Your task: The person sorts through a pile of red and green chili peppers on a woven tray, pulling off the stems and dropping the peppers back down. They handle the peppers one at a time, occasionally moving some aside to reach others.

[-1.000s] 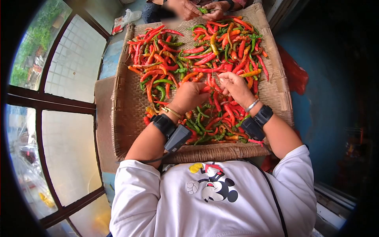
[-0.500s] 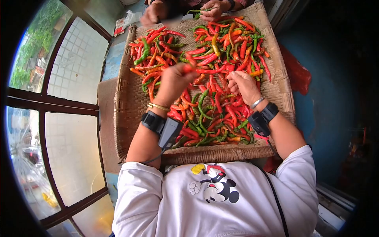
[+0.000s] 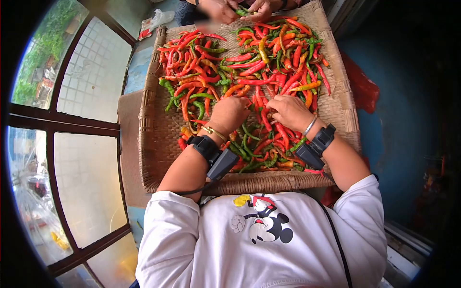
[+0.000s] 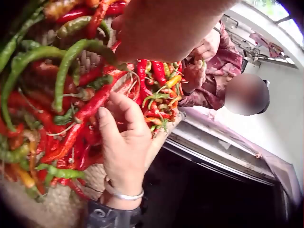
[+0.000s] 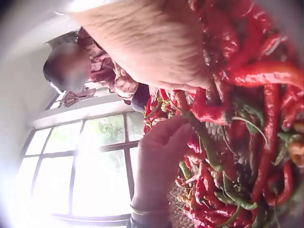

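Red, green and orange chili peppers lie in a woven tray. Over the near heap, the left hand is bent down with its fingertips among the peppers; in the right wrist view the left hand has curled fingers against a green-orange pepper, and whether it grips it is unclear. The right hand is close beside it. In the left wrist view, the right hand has thumb and forefinger apart and loosely bent at a long red pepper, not closed round it.
Two more heaps, left and right, fill the tray's far part. Across it, another person's hands hold a green pepper. Windows stand at the left; a red bag is right of the tray.
The left hand went out to the far left heap with red and green peppers and has come back to the near heap. Green peppers now lie at that heap's left edge. The right hand has lowered slightly.
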A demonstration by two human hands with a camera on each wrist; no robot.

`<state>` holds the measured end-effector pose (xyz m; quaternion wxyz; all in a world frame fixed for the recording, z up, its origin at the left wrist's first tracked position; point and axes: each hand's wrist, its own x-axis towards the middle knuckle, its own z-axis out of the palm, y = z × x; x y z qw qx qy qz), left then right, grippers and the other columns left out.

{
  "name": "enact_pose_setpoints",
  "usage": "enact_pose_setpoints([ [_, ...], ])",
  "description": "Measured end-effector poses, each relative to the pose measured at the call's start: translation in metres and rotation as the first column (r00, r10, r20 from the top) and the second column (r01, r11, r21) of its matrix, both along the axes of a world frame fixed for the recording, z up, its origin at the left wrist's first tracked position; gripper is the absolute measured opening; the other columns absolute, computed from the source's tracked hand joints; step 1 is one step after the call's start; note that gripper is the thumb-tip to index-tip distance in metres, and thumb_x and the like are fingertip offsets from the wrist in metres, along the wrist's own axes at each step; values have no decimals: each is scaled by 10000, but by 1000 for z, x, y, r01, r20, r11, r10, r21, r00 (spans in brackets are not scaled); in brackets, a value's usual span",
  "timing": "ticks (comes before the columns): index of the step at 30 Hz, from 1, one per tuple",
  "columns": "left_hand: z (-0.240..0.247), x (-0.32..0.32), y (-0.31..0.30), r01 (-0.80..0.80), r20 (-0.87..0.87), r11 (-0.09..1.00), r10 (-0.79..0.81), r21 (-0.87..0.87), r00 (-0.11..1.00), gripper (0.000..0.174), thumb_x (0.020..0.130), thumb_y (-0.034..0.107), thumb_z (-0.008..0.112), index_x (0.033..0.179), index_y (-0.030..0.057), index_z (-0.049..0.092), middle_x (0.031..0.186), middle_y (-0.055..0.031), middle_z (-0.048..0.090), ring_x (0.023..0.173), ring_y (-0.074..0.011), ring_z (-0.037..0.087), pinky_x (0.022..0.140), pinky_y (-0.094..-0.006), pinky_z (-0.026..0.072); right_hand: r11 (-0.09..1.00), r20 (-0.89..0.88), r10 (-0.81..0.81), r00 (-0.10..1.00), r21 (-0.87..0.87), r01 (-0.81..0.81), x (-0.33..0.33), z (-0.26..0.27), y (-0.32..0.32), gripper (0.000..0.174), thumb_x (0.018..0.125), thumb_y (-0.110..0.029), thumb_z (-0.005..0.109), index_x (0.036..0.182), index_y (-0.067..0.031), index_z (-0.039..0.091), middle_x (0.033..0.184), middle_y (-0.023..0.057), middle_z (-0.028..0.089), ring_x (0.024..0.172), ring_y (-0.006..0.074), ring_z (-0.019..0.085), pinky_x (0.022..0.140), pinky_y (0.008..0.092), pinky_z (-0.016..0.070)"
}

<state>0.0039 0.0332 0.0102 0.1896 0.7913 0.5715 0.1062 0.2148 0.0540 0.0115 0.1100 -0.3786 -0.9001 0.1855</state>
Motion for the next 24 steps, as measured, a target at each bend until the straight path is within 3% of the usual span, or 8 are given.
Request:
enact_pose_setpoints([
  [9, -6, 2, -6, 24, 45, 996, -28, 86, 999, 240, 708, 218, 639, 863, 45, 576, 825, -141, 601, 792, -307, 586, 680, -404, 468, 996, 131, -26, 991, 84, 15, -8, -2, -4, 171, 676, -111, 629, 802, -62, 525, 826, 98, 543, 854, 286, 546, 718, 399, 434],
  [11, 1, -5, 1, 54, 119, 998, -55, 17, 991, 208, 691, 207, 636, 797, 36, 580, 729, -133, 610, 676, -328, 580, 597, -396, 457, 998, 137, -29, 990, 58, 21, -7, 0, -5, 174, 678, -118, 632, 804, -57, 528, 837, 101, 546, 860, 289, 546, 721, 400, 435],
  [13, 9, -16, 9, 16, 332, 1000, -16, 0, 943, 173, 693, 146, 627, 784, 8, 577, 644, -97, 597, 576, -204, 585, 562, -311, 460, 999, 140, -37, 989, 33, 32, -6, 2, -6, 179, 681, -125, 634, 807, -52, 531, 848, 104, 548, 867, 292, 546, 724, 400, 436],
  [16, 29, -31, 12, -98, 576, 965, 225, -243, 786, 208, 681, 141, 639, 808, -16, 588, 661, -95, 595, 602, -141, 564, 590, -280, 460, 999, 110, -17, 994, 30, 14, -9, 7, -10, 167, 709, -147, 625, 826, -51, 553, 841, 117, 567, 834, 308, 551, 714, 400, 443],
  [19, 30, -33, 11, -120, 586, 979, 193, -163, 787, 224, 683, 153, 638, 791, -32, 576, 659, -96, 594, 601, -154, 561, 582, -280, 456, 991, -142, -100, 985, -100, 87, -23, 25, -17, 175, 771, -189, 599, 862, -41, 573, 784, 103, 583, 754, 249, 579, 681, 362, 458],
  [21, 28, -28, 10, -89, 564, 987, 150, -134, 812, 228, 682, 171, 644, 781, -24, 579, 649, -101, 585, 599, -156, 554, 567, -281, 449, 823, -378, -330, 865, -564, 67, -34, 39, -31, 232, 832, -239, 557, 869, -10, 576, 736, 66, 586, 707, 158, 578, 656, 306, 460],
  [22, 27, -25, 9, 10, 526, 993, 52, -114, 849, 201, 696, 155, 634, 770, -20, 566, 631, -66, 553, 584, -120, 507, 548, -277, 429, 755, -443, -371, 816, -656, -13, -40, 36, -38, 278, 853, -258, 539, 863, 19, 557, 732, 40, 573, 672, 95, 556, 606, 258, 461],
  [24, 34, -20, 4, 134, 479, 988, -81, -76, 874, 184, 709, 145, 629, 751, -18, 554, 594, -38, 525, 561, -92, 461, 510, -279, 400, 703, -403, -385, 830, -711, -19, -47, 20, -50, 272, 853, -250, 535, 876, 20, 548, 726, 40, 572, 643, 98, 558, 573, 246, 461],
])
